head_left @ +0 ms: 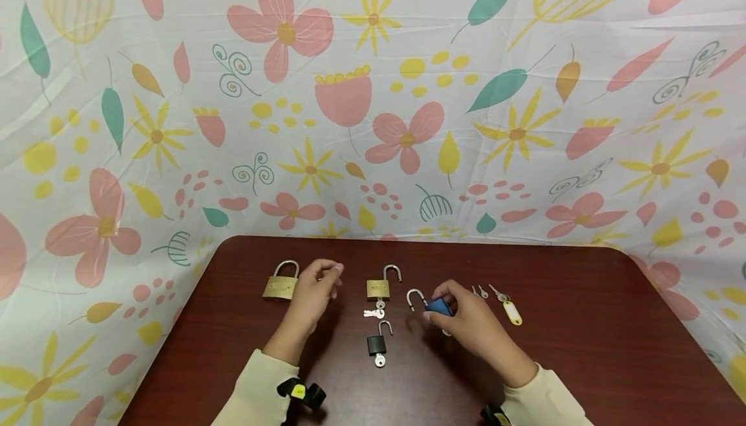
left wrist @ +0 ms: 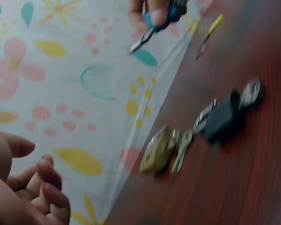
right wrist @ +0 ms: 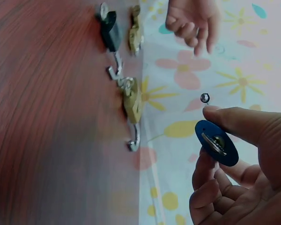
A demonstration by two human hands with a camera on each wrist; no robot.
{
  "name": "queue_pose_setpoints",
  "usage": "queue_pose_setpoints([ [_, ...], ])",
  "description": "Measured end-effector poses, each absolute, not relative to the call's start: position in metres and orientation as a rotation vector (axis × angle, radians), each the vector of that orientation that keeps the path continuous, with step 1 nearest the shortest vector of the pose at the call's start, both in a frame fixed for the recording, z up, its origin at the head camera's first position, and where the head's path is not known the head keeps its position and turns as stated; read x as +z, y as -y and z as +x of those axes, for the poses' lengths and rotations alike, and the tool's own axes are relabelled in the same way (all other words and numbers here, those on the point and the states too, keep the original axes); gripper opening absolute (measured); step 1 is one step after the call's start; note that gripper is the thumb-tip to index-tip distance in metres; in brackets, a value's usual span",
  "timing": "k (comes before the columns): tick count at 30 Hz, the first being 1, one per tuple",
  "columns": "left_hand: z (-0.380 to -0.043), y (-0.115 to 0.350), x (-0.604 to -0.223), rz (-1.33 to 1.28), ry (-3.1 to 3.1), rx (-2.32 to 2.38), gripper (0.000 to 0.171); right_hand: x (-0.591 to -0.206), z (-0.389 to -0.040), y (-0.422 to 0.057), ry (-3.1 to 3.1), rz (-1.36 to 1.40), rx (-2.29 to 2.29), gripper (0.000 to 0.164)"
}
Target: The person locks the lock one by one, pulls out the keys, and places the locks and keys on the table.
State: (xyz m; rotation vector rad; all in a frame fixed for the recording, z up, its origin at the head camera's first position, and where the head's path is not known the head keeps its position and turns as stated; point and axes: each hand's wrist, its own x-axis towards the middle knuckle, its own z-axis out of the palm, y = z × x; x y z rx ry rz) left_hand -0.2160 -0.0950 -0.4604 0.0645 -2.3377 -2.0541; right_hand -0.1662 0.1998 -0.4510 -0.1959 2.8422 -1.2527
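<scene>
My right hand (head_left: 469, 319) pinches a blue padlock (head_left: 438, 307) between thumb and fingers, above the table. Its shackle is swung open, and in the right wrist view a key (right wrist: 214, 144) sits in its base. My left hand (head_left: 311, 300) hovers with loosely bent fingers and holds nothing, just right of a large brass padlock (head_left: 280, 288) whose shackle looks closed. Between the hands lie a smaller brass padlock (head_left: 377, 290) and a black padlock (head_left: 376, 346), both with open shackles and keys at their bases.
Right of my right hand lie small loose keys (head_left: 482, 291) and a key with a yellow tag (head_left: 512, 313). The dark red-brown table (head_left: 594, 348) ends at a flower-patterned cloth (head_left: 519, 186) hanging behind it.
</scene>
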Motion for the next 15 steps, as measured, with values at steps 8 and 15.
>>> queue_pose_setpoints([
  [8, -0.203, 0.059, -0.456, -0.205, 2.487, -2.23, 0.036, -0.447, -0.163, -0.189, -2.849, -0.238, -1.361, 0.033],
  [15, -0.197, 0.038, -0.457, -0.347, 2.517, -2.239, 0.048, -0.447, -0.162, -0.183, -2.859, -0.291, -1.423, 0.033],
])
